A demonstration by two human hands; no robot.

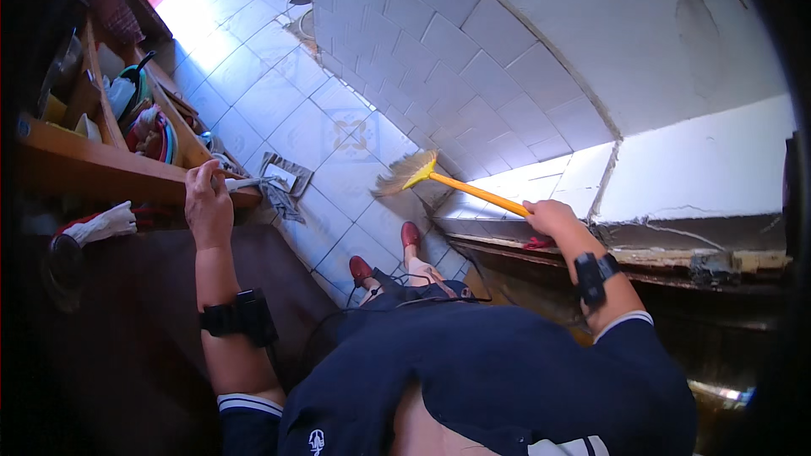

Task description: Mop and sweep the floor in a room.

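My right hand [553, 218] is closed round the yellow handle of a broom [477, 192]. The broom's splayed, greyish bristles are low over the tiled floor, close to the foot of the tiled wall. On the left, my left hand [209, 207] is raised beside the end of a wooden shelf [118, 171], its fingers curled. From near these fingers a pale, handle-like strip [247, 182] runs toward a flat grey-brown item with a white patch [287, 176] and crumpled grey material. I cannot make out exactly what the fingers grip.
Wooden shelving on the left holds bowls, bags and cloths [150, 131]. A white cloth [106, 225] lies by a dark brown surface [169, 287]. White tiled ledge [693, 169] on the right. My red shoes [361, 268] stand on pale floor tiles [287, 110]; dark cables cross my lap.
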